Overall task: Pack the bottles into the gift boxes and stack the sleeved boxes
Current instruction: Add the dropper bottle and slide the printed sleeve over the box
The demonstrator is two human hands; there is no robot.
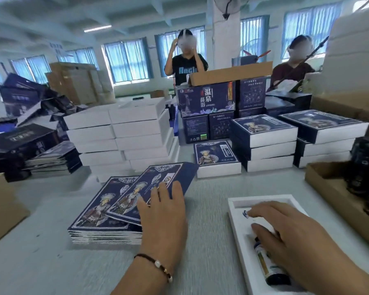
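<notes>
A white gift box (237, 233) lies open on the table at the lower right, with a dark bottle (271, 267) lying in it. My right hand (290, 237) rests flat over the box, its fingers spread on the bottle and the insert. My left hand (164, 213) lies on the top blue printed sleeve (149, 188), which sits skewed on a stack of flat sleeves (100, 211). Sleeved boxes (264, 141) stand stacked at the back right, and one single sleeved box (215, 156) stands in front of them.
Piles of plain white boxes (124, 135) stand behind the sleeve stack. A cardboard tray (328, 188) with dark bottles sits at the right edge. Blue cartons (207, 99) rise at the back. Two people stand beyond the table. A cardboard box (0, 209) is at the left.
</notes>
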